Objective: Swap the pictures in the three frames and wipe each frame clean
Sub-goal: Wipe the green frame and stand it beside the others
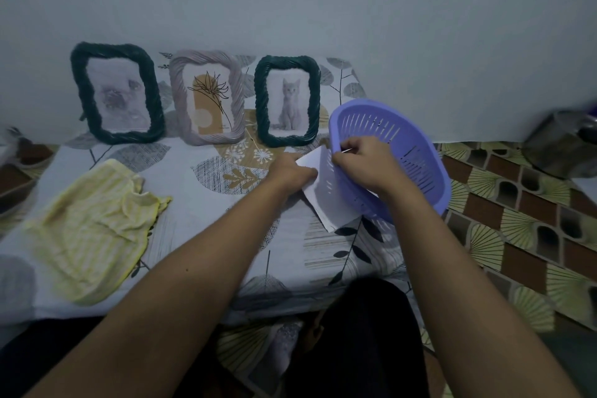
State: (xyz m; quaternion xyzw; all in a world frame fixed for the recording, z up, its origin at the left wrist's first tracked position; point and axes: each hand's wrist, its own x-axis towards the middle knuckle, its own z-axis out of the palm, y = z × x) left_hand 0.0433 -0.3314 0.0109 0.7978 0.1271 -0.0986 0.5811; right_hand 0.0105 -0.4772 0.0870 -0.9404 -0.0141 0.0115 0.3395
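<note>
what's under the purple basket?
White paper lies under the tilted purple basket, part showing through its slots. The right hand grips the basket's rim; the left hand holds the paper's edge. How many sheets, and anything printed on them, is hidden.

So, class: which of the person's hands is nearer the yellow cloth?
Left. The left hand holds the white paper, to the right of the yellow cloth; the right hand grips the purple basket by its rim, farther right.
</note>
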